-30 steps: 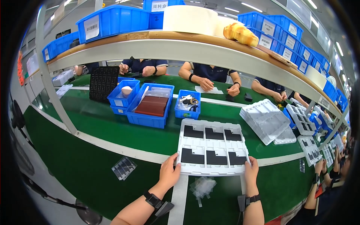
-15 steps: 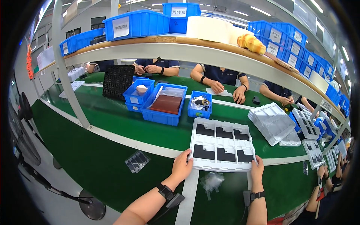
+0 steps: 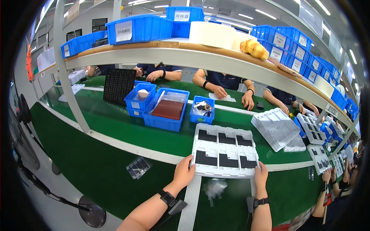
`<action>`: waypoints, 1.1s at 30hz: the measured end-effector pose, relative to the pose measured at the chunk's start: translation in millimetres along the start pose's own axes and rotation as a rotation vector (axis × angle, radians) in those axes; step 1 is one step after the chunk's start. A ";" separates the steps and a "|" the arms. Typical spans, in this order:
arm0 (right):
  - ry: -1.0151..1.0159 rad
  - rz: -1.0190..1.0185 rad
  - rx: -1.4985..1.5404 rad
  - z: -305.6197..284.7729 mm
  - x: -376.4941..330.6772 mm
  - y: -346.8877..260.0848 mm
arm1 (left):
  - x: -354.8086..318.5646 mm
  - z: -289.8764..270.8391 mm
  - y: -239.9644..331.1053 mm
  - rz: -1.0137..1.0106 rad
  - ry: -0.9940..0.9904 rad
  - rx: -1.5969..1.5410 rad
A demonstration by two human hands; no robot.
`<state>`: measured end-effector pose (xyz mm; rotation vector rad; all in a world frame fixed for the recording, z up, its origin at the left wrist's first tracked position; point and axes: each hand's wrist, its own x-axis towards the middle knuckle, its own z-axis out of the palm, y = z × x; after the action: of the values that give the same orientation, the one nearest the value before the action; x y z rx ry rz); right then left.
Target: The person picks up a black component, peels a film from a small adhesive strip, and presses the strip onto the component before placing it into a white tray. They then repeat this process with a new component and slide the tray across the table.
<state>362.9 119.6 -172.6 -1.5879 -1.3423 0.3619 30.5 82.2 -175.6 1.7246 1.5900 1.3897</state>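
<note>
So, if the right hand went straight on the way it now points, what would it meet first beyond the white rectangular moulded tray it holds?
Past the held tray, the right hand would probably first meet the stack of white moulded trays on the green tabletop, though depth is unclear.

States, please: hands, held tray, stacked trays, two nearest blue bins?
White rectangular plastic tray: all six compartments occupied
Left hand: gripping its left edge
Right hand: gripping its right edge
White plastic tray stack: unevenly piled
Large blue plastic bin: open, holding maroon items
Small blue plastic bin: open, holding mixed items
</note>
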 end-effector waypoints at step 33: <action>-0.004 0.006 0.047 2.7 -1.5 5.7 | 0.2 -0.3 -4.3 0.007 -0.012 -0.018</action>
<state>363.6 120.2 -179.0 -1.5534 -1.3224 0.3978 28.1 83.4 -179.0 1.7264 1.5619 1.3898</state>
